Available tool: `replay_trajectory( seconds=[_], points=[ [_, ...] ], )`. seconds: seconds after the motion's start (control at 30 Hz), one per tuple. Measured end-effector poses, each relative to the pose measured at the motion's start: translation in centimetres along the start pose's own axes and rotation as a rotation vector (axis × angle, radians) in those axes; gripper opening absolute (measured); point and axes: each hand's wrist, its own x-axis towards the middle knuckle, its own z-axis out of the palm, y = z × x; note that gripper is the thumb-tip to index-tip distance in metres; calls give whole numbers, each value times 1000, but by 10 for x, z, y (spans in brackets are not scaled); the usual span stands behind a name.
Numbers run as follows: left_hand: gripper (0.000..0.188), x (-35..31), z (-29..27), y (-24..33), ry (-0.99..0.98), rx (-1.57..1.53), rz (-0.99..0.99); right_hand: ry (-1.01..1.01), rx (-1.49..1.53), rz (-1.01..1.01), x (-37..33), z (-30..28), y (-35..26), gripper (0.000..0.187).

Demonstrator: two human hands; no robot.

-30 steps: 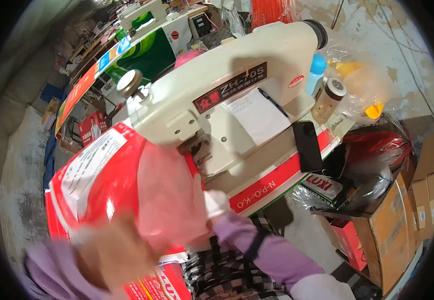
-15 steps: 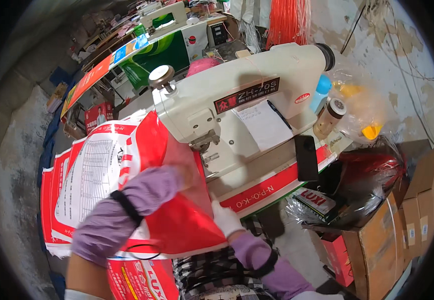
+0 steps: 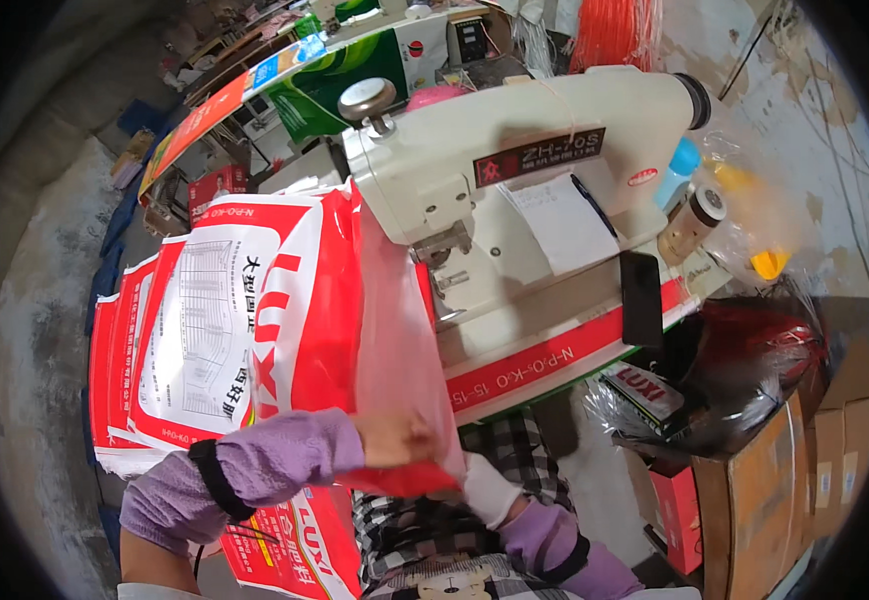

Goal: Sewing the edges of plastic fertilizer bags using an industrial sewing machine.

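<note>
A red-and-white printed woven bag [image 3: 330, 310] lies on a stack of similar bags, left of a large cream sewing machine [image 3: 555, 120]. Its right edge runs down beside the machine's needle and presser foot [image 3: 445, 265]. My bare left hand [image 3: 395, 440] is over the bag's near part, fingers curled and slightly blurred; what they hold, if anything, is hidden. My right hand [image 3: 490, 490], in a white glove, closes on the bag's near right corner, below the machine bed's front edge. Purple sleeves with black bands cover both forearms.
On the machine bed are a notepad with a pen [image 3: 560, 225], a black phone [image 3: 641, 300], a lidded jar [image 3: 693, 225] and a blue bottle [image 3: 677, 172]. A cardboard box [image 3: 755, 490] stands at the right. Another red bag [image 3: 290, 550] hangs near my lap.
My left hand has moved toward me along the bag, and my right hand has shifted nearer with its corner. The bag's near part is drawn in and folded. The view has shifted slightly.
</note>
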Motion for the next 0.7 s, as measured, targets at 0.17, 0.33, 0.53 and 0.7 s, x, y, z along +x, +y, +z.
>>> replay_trajectory(
  seconds=[0.17, 0.33, 0.53, 0.7],
  points=[
    [33, -19, 48, 46, -47, 188, 7, -37, -561, -177, -40, 0, 10, 32],
    [32, -23, 60, 11, 548, -340, -143, -69, -540, -198, -43, 0, -10, 29],
    [31, -22, 41, 2, 81, 82, -294, -17, -597, -181, -48, 21, -25, 24],
    [20, -17, 48, 18, -13, 455, -230, -65, -714, -113, -45, 7, -25, 23]
  ],
)
